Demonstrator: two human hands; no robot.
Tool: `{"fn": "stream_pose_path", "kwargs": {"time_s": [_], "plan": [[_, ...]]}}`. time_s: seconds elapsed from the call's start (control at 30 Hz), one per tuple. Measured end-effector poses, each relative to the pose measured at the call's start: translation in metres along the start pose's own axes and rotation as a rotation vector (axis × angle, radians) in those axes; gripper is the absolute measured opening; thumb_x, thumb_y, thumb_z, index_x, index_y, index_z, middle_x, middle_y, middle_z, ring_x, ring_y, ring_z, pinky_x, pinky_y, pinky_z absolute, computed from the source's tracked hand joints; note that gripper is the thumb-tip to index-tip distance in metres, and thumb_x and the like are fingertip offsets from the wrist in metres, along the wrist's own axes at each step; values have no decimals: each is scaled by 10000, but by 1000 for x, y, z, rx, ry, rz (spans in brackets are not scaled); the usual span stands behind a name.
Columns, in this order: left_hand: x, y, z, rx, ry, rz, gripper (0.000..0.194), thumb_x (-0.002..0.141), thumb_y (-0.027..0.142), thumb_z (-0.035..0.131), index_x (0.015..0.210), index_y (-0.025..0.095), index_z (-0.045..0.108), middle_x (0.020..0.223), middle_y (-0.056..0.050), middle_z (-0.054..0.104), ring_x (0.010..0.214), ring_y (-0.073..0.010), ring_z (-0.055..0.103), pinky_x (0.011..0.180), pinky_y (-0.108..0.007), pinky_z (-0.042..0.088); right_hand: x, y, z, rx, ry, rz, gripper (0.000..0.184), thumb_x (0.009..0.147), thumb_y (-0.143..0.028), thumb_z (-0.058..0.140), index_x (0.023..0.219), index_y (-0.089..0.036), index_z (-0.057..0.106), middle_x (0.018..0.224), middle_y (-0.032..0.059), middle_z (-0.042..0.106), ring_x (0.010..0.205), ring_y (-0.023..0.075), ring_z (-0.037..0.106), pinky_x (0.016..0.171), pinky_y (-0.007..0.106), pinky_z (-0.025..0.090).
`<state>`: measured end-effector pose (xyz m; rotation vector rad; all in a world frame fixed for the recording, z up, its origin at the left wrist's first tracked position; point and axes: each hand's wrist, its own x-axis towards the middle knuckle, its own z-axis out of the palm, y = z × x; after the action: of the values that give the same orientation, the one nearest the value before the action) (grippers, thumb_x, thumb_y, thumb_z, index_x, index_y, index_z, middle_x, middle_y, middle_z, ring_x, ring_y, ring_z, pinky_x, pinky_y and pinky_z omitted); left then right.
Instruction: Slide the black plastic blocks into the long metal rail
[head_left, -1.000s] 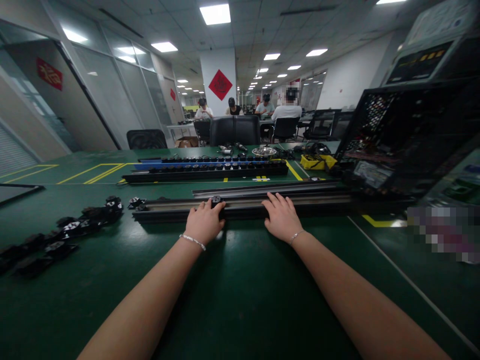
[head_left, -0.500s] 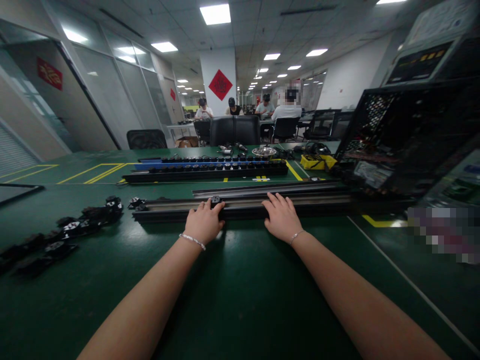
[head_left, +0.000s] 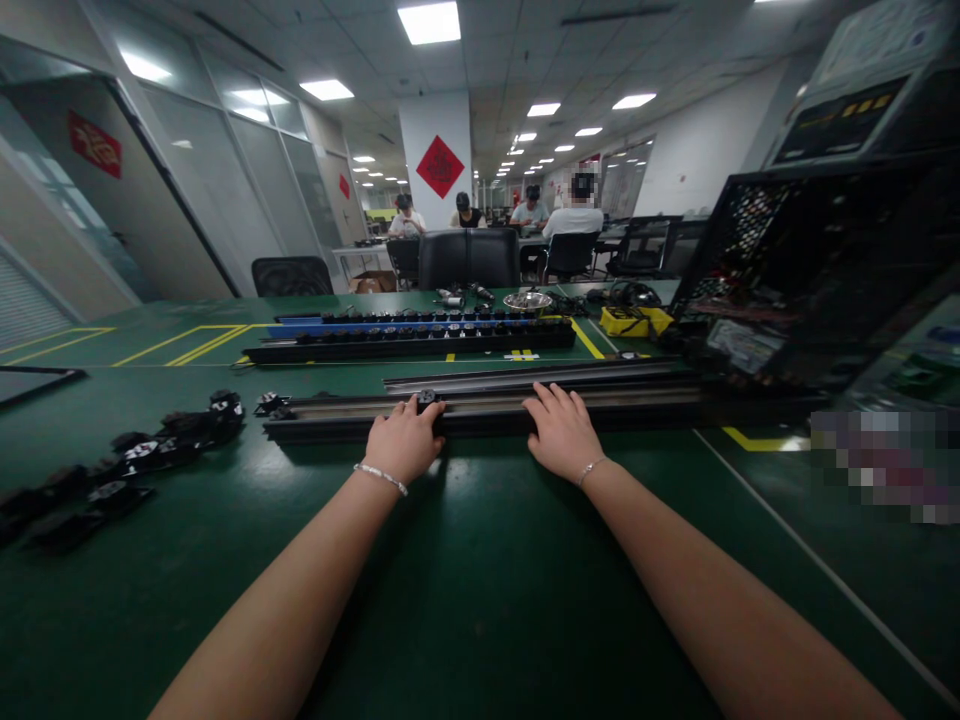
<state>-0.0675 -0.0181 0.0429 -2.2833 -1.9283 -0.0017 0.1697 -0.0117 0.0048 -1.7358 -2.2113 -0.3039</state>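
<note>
A long black rail (head_left: 487, 411) lies across the green table (head_left: 465, 580) in front of me. My left hand (head_left: 405, 443) rests on its near edge, fingers curled around a small black socket part (head_left: 427, 399) seated in the rail. My right hand (head_left: 561, 431) lies flat on the rail further right, fingers stretched out and holding nothing. A second, thinner rail (head_left: 525, 378) lies just behind the first.
Several loose black socket parts (head_left: 127, 460) are strewn at the left. A filled black and blue strip (head_left: 412, 338) lies further back, with a metal bowl (head_left: 528, 301) and a yellow box (head_left: 636, 322). A black machine (head_left: 810, 250) stands at the right. People sit at a far desk.
Both hands stay in place on the rail. The view has only shifted slightly.
</note>
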Motion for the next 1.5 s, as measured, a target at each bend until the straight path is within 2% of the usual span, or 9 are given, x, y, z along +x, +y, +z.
{"fn": "stream_pose_path", "kwargs": {"time_s": [0.3, 0.6, 0.77, 1.2, 1.37, 1.5], "plan": [[2, -13, -3, 16, -59, -31, 555, 817, 460, 458, 1347, 318, 371, 1386, -137, 438, 1229, -306, 444, 928, -476, 403, 0, 0, -2, 11, -20, -1, 464, 753, -201, 509, 1216, -195, 523, 1449, 103, 355, 1337, 286, 261, 1089, 478, 166], [1, -15, -8, 32, -149, -40, 623, 814, 475, 464, 1394, 322, 299, 1438, -120, 377, 1275, -310, 388, 960, -490, 373, -1, 1, 0, 19, -7, 4, 476, 736, -190, 519, 1212, -188, 527, 1447, 110, 357, 1336, 299, 262, 1091, 479, 156], [1, -17, -8, 37, -161, -34, 653, 809, 470, 473, 1411, 325, 266, 1464, -114, 336, 1304, -316, 350, 977, -500, 354, -1, 1, 1, 15, 9, -1, 466, 734, -197, 521, 1200, -193, 532, 1443, 108, 362, 1334, 300, 265, 1089, 474, 162], [-8, -30, 14, 84, 50, 4, 596, 825, 426, 477, 1390, 313, 325, 1422, -130, 397, 1289, -316, 373, 981, -492, 330, 0, 0, 0, 31, 2, 14, 467, 729, -215, 536, 1196, -201, 531, 1445, 105, 354, 1337, 294, 253, 1092, 472, 142], [-11, -29, 23, 82, 180, -18, 535, 835, 441, 460, 1349, 308, 392, 1371, -129, 454, 1253, -305, 413, 976, -476, 324, 0, -1, 2, 25, 3, 7, 471, 728, -213, 533, 1200, -201, 527, 1445, 103, 353, 1337, 293, 250, 1090, 473, 148], [-12, -32, 26, 86, 219, -15, 517, 840, 441, 452, 1335, 299, 412, 1341, -128, 481, 1235, -287, 432, 978, -459, 322, -1, -1, 2, 23, 23, 9, 470, 729, -211, 529, 1199, -196, 528, 1440, 107, 363, 1334, 293, 259, 1093, 467, 143]]}}
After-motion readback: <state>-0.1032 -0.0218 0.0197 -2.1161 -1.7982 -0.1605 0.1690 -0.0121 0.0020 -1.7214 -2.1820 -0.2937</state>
